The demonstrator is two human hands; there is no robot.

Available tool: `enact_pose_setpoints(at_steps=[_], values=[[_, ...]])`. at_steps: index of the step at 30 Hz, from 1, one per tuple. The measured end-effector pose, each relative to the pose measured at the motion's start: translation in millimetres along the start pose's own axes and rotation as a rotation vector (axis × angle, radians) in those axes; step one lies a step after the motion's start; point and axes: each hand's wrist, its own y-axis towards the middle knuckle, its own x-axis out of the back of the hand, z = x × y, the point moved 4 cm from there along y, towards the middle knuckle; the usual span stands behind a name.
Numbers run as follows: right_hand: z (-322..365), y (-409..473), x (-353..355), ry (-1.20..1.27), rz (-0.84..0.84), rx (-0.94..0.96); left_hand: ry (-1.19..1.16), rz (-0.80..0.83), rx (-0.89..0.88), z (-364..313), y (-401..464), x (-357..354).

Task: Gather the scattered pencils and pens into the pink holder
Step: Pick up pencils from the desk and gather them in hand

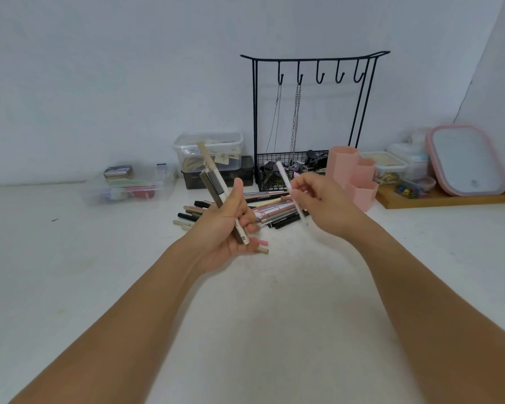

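A white tabletop (pixel 70 272) runs back to a pale wall. My left hand (pixel 225 228) is raised above it, fingers curled round a bundle of pens (pixel 216 188) that stand tilted, their tops leaning away from me, with a beige one reaching highest. My right hand (pixel 318 199) is lifted beside it, pinching a single white pen (pixel 289 188) between thumb and fingertips; the pen slants and looks blurred.

Just behind and below both hands lies the pile of scattered pens and pencils (pixel 274 211), black, pink and beige. The pink holder (pixel 353 176), a cluster of hexagonal cups, stands upright just right of that pile. Left of the holder, close beside it, is a black wire jewellery stand (pixel 312 112) with two chains hanging from its hooks and a wire basket at its foot. Further left of the holder sit a clear lidded box stacked on a dark one (pixel 207 150), then a clear shallow container (pixel 129 185). Right of the holder, a wooden tray (pixel 449 201) carries small containers and a pink-framed mirror (pixel 467 161).
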Motion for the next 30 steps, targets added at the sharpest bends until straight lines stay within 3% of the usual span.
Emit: enact_pose_setpoints(at_steps=[4, 9, 13, 20, 30], values=[[23.5, -6.5, -15.0, 0.429, 0.059, -0.076, 0.106, -0.084, -0.021, 1.1, 1.8, 2.5], [43.2, -13.8, -37.3, 0.651, 0.111, -0.062, 0.187, -0.003, 0.008, 9.6, 4.2, -4.5], [43.9, -15.1, -40.4, 0.605, 0.108, -0.060, 0.226, 0.058, 0.035, 13.3, 3.9, -9.2], [44.7, -15.6, -37.3, 0.631, 0.073, -0.056, 0.315, 0.123, -0.073, 13.8, 5.2, -4.8], [37.0, -13.6, -39.0, 0.484, 0.059, -0.015, 0.341, -0.027, -0.045, 11.0, 0.5, -6.8]])
